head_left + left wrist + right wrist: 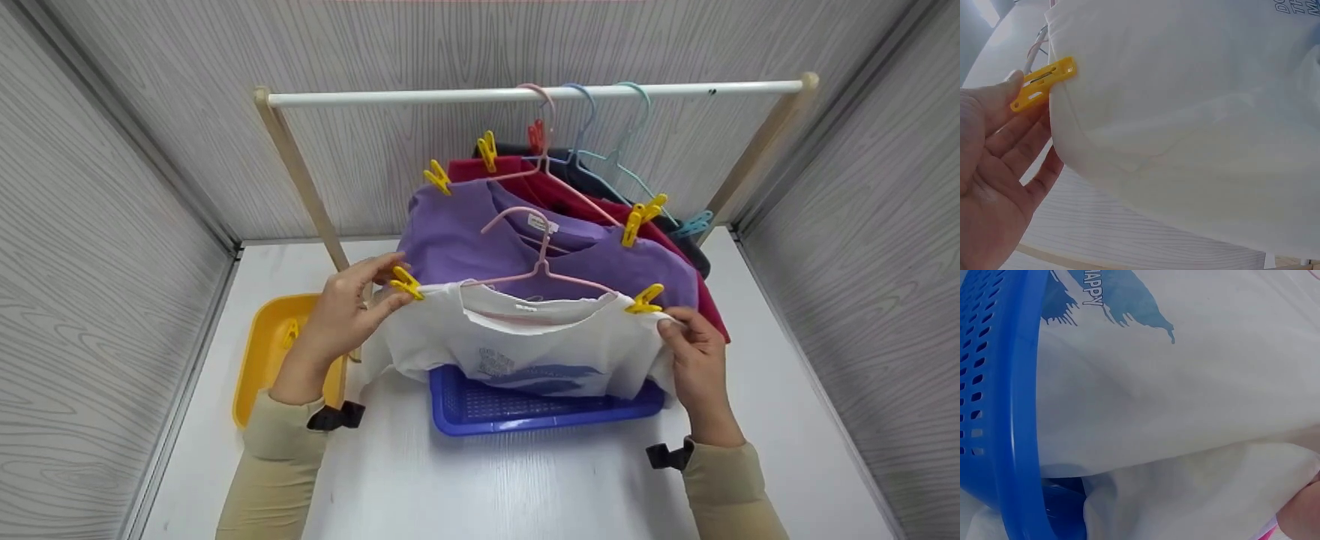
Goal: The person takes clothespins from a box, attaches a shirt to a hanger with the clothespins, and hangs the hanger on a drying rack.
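A white T-shirt [547, 345] with a blue print is draped over a pink hanger [541, 262], low in front of the rack. My left hand [337, 315] pinches a yellow clothespin [407, 283] on one shoulder; in the left wrist view the thumb lies on that clothespin [1044, 84]. Another yellow clothespin [645, 299] clips the opposite shoulder. Beside it, my right hand [699, 360] pinches the shirt's sleeve. Only a bit of the right hand [1303, 512] shows in the right wrist view. The shirt's lower part hangs into a blue basket [547, 426].
Behind the shirt, purple [465, 232], red [570, 196] and dark clothes hang by clothespins from a white rail [420, 97]. A yellow tray [251, 375] with a yellow clothespin [290, 334] inside stands at the left. Wooden legs [300, 172] hold up the rail.
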`<state>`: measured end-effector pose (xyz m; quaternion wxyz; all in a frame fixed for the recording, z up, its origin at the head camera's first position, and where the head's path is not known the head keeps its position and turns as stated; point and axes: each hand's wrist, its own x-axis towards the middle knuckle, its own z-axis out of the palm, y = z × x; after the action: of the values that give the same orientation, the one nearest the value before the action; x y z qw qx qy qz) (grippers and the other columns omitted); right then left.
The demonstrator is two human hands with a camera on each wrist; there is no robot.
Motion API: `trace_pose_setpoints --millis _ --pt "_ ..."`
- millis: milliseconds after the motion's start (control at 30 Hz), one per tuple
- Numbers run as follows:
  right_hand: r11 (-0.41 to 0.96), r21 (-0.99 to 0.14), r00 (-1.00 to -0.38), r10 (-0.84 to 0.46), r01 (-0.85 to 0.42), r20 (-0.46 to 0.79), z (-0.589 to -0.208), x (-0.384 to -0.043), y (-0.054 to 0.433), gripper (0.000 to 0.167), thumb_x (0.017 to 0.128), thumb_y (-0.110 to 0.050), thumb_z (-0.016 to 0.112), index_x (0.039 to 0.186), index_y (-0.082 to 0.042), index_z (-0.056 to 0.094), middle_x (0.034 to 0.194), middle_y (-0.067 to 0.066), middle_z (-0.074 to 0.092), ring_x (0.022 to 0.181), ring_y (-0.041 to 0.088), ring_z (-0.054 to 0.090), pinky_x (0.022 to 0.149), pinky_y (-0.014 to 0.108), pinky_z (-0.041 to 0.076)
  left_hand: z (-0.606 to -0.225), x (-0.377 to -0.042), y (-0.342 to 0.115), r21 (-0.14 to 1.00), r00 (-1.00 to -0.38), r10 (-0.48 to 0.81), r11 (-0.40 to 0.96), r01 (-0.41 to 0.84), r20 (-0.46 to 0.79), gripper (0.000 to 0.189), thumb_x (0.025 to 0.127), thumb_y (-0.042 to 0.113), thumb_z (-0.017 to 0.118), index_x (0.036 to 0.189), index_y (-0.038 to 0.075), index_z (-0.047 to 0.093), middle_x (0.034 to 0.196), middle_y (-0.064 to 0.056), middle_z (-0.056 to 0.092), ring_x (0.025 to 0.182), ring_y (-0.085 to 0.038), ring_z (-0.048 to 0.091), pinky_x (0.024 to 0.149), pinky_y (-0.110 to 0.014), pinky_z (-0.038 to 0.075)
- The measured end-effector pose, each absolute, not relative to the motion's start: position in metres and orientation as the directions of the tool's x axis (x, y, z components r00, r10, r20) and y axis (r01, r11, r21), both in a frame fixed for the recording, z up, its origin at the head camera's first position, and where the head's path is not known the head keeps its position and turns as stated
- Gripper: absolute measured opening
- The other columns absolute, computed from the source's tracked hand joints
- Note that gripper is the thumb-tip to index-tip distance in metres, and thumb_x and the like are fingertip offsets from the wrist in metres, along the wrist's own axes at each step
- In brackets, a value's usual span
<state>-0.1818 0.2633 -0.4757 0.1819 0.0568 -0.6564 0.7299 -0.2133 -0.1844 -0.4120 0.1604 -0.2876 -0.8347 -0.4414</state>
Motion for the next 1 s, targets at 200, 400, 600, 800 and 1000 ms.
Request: trace_pose_setpoints --millis 200,400,600,800,1000 --pt "-0.063 -0.936 -0.922 0.204 -0.346 0.328 -0.476 -0.181 0.263 0.011 0.095 0.002 0.059 0.098 0.012 0.063 0.087 0.002 0.065 0.076 0.013 0.057 0.066 0.022 0.048 -0.422 -0.211 -0.190 0.659 -0.833 0.282 0.512 0.551 0.476 0.044 0.089 0.012 0.073 0.130 0.000 0.060 0.114 -0.006 0.067 0.099 -0.018 0.063 0.090 -0.038 0.051" --pt "-0.019 -0.936 -0.915 0.218 -0.353 0.340 -0.476 -0.181 0.261 0.011 0.094 0.002 0.061 0.098 0.013 0.062 0.087 0.004 0.065 0.076 0.013 0.057 0.065 0.022 0.047 -0.436 -0.213 -0.198 0.622 -0.815 0.253 0.540 0.566 0.522 0.012 0.089 0.013 0.072 0.096 0.003 0.075 0.090 -0.001 0.070 0.076 -0.013 0.059 0.070 -0.027 0.053" --pt "0.080 -0.920 -0.907 0.155 -0.383 0.391 -0.473 -0.181 0.259 0.010 0.093 0.006 0.060 0.096 0.015 0.061 0.087 0.004 0.065 0.074 0.012 0.058 0.064 0.022 0.047 -0.451 -0.213 -0.203 0.602 -0.774 0.230 0.513 0.612 0.590 0.006 0.088 0.005 0.071 0.092 0.000 0.073 0.084 -0.004 0.067 0.070 -0.014 0.055 0.065 -0.016 0.046" --pt "0.137 -0.855 -0.864 -0.015 -0.501 0.504 -0.467 -0.177 0.259 0.009 0.094 0.016 0.050 0.099 0.017 0.057 0.091 0.007 0.062 0.076 0.011 0.055 0.062 0.019 0.043 -0.458 -0.214 -0.207 0.628 -0.753 0.133 0.470 0.620 0.644 0.003 0.086 -0.002 0.070 0.089 -0.003 0.071 0.077 -0.006 0.062 0.069 -0.016 0.051 0.064 -0.016 0.040" --pt "0.286 -0.780 -0.821 -0.046 -0.556 0.569 -0.445 -0.167 0.244 0.010 0.091 0.021 0.048 0.092 0.018 0.057 0.093 0.021 0.055 0.086 0.015 0.052 0.069 0.019 0.042 -0.461 -0.216 -0.209 0.692 -0.792 0.040 0.463 0.555 0.609 0.005 0.086 -0.001 0.071 0.089 -0.004 0.072 0.079 -0.008 0.064 0.071 -0.014 0.051 0.066 -0.015 0.043"
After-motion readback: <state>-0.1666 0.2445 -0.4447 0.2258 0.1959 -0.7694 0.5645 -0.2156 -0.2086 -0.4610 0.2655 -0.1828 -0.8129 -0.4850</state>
